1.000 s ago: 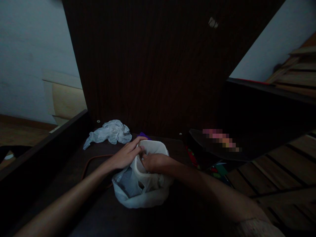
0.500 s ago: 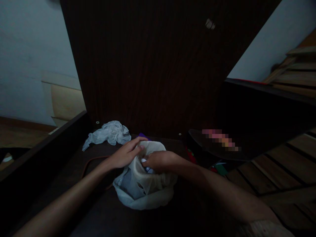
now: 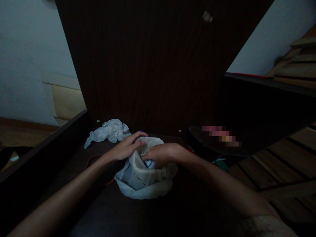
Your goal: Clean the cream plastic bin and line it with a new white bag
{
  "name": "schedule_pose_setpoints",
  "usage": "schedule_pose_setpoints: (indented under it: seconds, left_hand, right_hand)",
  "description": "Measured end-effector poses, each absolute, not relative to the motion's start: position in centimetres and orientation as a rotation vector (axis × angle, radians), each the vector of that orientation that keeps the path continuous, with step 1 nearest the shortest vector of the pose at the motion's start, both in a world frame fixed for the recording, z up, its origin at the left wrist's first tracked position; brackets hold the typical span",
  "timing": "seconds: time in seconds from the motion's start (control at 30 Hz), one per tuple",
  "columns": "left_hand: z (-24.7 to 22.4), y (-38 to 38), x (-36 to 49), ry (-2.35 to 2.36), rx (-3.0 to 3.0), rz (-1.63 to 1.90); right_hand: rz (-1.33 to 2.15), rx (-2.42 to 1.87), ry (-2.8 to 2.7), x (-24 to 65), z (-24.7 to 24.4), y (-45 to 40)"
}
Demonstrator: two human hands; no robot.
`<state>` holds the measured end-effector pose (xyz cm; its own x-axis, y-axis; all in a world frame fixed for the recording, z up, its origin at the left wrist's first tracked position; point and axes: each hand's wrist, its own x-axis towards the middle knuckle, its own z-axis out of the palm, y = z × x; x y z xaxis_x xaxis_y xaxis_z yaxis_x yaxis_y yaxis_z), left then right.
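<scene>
A container lined with a whitish plastic bag (image 3: 148,192) stands on the dark surface, its bag folded loosely over the rim. My left hand (image 3: 128,144) grips the rim at its left side, thumb on the inside and fingers outside. My right hand (image 3: 161,154) reaches into the opening from the right, its fingertips partly hidden. Under those fingers lies a pale, crumpled item (image 3: 149,163) with bluish marks; whether they hold it cannot be made out.
A crumpled translucent bag (image 3: 110,131) lies at the back left. Behind rises a tall dark wooden panel (image 3: 148,65). A low side board (image 3: 61,131) bounds the left, and a black open case (image 3: 247,115) stands right. A reddish-brown loop (image 3: 108,183) lies left of the container.
The view has shifted slightly. Inside the container, my right hand has moved a little, and more of the pale item shows. My left hand keeps its place at the rim.
</scene>
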<state>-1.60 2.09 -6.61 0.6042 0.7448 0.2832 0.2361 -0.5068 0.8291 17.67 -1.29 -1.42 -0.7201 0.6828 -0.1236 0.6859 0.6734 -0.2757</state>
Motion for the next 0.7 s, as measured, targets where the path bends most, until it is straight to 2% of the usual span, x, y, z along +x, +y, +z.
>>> schedule_pose_setpoints:
  seconds: [0.1, 0.17, 0.27, 0.37, 0.47, 0.57, 0.7]
  left_hand:
    - [-4.9, 1.7, -2.2, 0.823, 2.164, 0.991]
    - [-3.1, 1.2, -2.3, 0.844, 2.287, 1.084]
    - [-0.5, 0.4, -1.6, 0.733, 2.494, 0.908]
    - [0.7, 0.2, 0.6, 0.542, 2.582, 0.446]
    - [-0.3, 0.6, 3.4, 0.545, 2.581, -0.045]
    - [-3.0, 1.4, 5.7, 0.61, 2.549, -0.183]
    - [-6.5, 2.5, 7.3, 0.708, 2.512, -0.127]
  right_hand:
    - [-0.517, 0.922, 2.83, 19.6, 3.2, -2.0]
    - [-0.507, 0.959, 2.934, 21.3, 5.4, -2.8]
    - [-0.584, 1.13, 3.149, 24.0, 6.3, -4.2]
    - [-0.63, 1.351, 3.209, 26.0, 4.7, -5.7]
    - [-0.71, 1.552, 3.156, 27.0, 2.0, -7.2]
    - [-0.816, 1.621, 3.121, 27.3, -0.7, -8.8]
    - [-0.833, 1.729, 3.088, 27.4, -3.5, -11.2]
